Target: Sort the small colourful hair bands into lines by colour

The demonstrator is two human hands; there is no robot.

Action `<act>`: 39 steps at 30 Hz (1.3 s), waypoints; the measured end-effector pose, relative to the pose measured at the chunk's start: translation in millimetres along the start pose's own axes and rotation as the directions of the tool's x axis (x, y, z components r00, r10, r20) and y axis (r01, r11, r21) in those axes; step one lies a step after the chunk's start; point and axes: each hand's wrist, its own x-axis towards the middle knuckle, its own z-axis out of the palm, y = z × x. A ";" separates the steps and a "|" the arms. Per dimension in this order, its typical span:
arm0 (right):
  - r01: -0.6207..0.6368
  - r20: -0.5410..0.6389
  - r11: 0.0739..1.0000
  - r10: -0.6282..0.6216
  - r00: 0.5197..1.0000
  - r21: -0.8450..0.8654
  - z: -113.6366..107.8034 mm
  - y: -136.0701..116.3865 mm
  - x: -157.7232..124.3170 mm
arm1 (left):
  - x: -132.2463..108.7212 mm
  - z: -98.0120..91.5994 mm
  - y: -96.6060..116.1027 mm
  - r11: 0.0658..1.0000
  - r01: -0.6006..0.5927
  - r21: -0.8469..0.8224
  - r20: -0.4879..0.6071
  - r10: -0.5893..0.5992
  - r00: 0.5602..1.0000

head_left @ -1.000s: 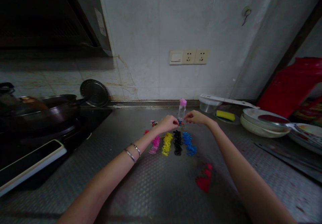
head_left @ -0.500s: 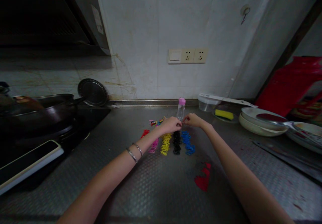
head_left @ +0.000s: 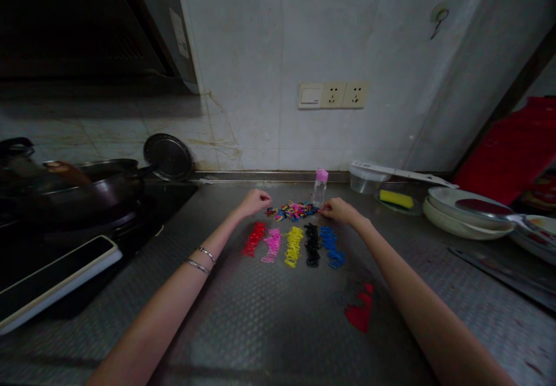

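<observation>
A mixed pile of small coloured rubber bands (head_left: 292, 211) lies on the metal counter. In front of it, separate rows are sorted by colour: red bands (head_left: 254, 239), pink bands (head_left: 271, 246), yellow bands (head_left: 294, 247), black bands (head_left: 312, 246) and blue bands (head_left: 332, 248). My left hand (head_left: 256, 202) hovers by the pile's left end, fingertips pinched; anything between them is too small to see. At the pile's right end, my right hand (head_left: 339, 210) has its fingers closed together, what they hold being unclear. Just behind that hand stands a clear bottle with a pink cap (head_left: 320, 188).
A torn red piece (head_left: 360, 309) lies near my right forearm. On the right are a yellow sponge (head_left: 396, 199), a plastic tub (head_left: 364, 181), stacked bowls (head_left: 460, 224) and a knife (head_left: 499, 273). To the left, a pan (head_left: 104, 192) sits on the stove beside a phone-like slab (head_left: 61, 282).
My left hand has moved left, away from my right hand, uncovering the mixed pile and the red and pink rows. My right hand stays near the bottle. The view has shifted slightly.
</observation>
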 end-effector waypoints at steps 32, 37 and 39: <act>-0.011 -0.062 0.997 0.006 0.998 -0.082 -0.9 7.8 3.9 | 5.0 -15.1 -44.3 0.989 0.087 -0.117 -0.110 -0.100 0.989; 0.024 -0.100 0.999 -0.028 0.995 -0.036 -8.6 10.0 3.3 | 4.9 -15.0 -45.4 0.986 0.091 -0.142 -0.116 -0.108 0.987; 0.043 -0.122 0.999 -0.044 0.992 -0.015 -11.9 9.6 2.7 | 4.8 -15.3 -45.2 0.985 0.099 -0.145 -0.115 -0.116 0.987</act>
